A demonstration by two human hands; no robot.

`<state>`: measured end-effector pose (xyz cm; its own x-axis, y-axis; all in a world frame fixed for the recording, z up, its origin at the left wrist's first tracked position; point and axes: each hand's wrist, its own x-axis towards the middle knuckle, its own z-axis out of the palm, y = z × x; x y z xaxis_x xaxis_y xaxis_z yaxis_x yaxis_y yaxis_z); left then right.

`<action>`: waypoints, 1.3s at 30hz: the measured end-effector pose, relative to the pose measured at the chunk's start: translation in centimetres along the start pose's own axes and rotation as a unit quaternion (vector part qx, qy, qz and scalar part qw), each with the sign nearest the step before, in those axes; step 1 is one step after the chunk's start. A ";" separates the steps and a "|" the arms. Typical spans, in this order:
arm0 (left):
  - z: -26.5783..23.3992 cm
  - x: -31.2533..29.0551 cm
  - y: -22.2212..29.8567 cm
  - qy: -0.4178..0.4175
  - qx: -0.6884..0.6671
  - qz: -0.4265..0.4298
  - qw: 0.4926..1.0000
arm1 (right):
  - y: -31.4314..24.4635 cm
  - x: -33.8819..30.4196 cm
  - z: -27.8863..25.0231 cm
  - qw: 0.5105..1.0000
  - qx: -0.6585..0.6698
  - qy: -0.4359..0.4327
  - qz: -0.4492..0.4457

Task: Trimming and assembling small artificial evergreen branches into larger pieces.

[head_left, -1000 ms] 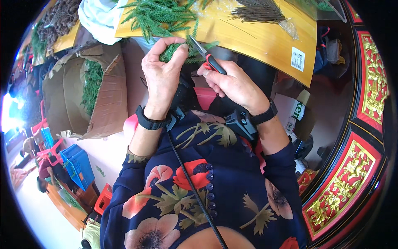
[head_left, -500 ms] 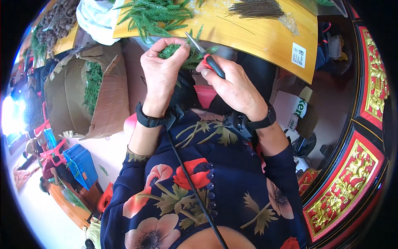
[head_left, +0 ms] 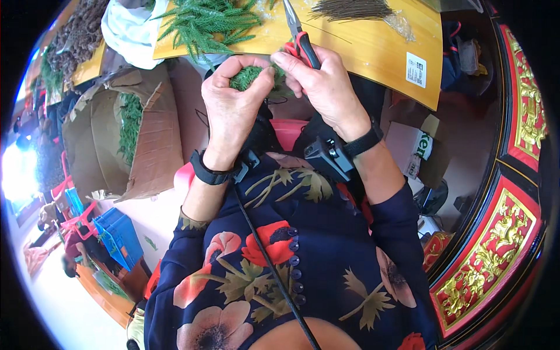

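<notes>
My left hand (head_left: pixel 236 96) is closed around a bunch of green artificial pine sprigs (head_left: pixel 248 77), its thumb and forefinger pinched together at the top. Long-nose pliers (head_left: pixel 299 36) with red and black handles sit in my right hand (head_left: pixel 328 84), jaws pointing away over the table. The right thumb and fingertips come close beside the left thumb at the sprigs. Whether they touch the greenery or pinch a thin stem there, I cannot make out. My palms hide much of the bunch.
Ahead, the yellow table (head_left: pixel 373 61) bears a pile of green sprigs (head_left: pixel 213 26) and a bundle of thin brown stems (head_left: pixel 353 9). White cloth (head_left: pixel 131 38) hangs at its left. On the left stand a cardboard box (head_left: pixel 96 143) with greenery and a blue crate (head_left: pixel 118 236).
The pliers have swung up and away from the sprigs, their jaws turning from the left hand toward the table. My right hand has moved slightly up, its thumb now near the left thumb.
</notes>
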<state>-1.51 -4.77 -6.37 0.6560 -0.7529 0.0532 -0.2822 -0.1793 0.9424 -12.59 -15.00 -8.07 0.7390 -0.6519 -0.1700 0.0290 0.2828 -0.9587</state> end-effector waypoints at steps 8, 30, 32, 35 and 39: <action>0.0 0.2 0.0 -0.064 -0.249 -0.118 0.959 | 0.7 -0.8 -0.1 0.975 0.192 0.016 0.110; -1.8 1.7 -0.2 -0.070 -0.207 -0.204 0.954 | 0.7 -3.9 -1.7 0.986 -0.140 -0.064 0.064; -1.6 1.6 0.0 -0.055 -0.230 -0.196 0.951 | 0.8 -4.1 -1.7 0.973 -0.199 -0.095 0.060; -1.6 1.6 -0.1 -0.061 -0.222 -0.197 0.953 | 0.5 -4.1 -1.7 0.973 -0.199 -0.101 0.062; -1.5 1.4 0.2 -0.059 -0.191 -0.182 0.963 | 0.8 -3.9 -2.2 0.970 -0.187 -0.132 0.087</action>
<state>0.39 -4.92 -5.65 0.5725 -0.7545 -0.3208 0.2445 -0.2164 0.9452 -16.95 -13.75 -8.66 0.8586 -0.4008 -0.3196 -0.3215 0.0647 -0.9447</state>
